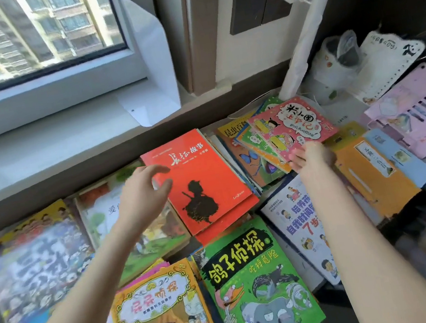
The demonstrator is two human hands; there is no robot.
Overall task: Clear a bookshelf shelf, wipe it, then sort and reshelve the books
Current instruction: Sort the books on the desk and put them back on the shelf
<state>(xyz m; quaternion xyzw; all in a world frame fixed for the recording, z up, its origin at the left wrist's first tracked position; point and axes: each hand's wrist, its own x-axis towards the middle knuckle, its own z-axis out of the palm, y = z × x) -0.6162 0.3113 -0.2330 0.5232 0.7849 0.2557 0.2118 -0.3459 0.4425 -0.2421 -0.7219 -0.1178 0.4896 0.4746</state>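
**Sorting paperbacks spread on the table**

Head view: the books lie flat in overlapping piles across the table (331, 302), below the window sill. The left hand (141, 193) hovers at the left side of the red book (203, 179), near the middle of the far edge. Its grip is open, with fingers curved and spread. The right hand (314, 157) reaches the lower corner of the pink book (292, 122), which lies askew on a fanned pile toward the far right corner. Blur hides whether that grip is closed on it. The covers are thin, glossy and rectangular, so the books are probably light, bendy and apt to slide. They look best pinched along the spine edge, thumb on top.
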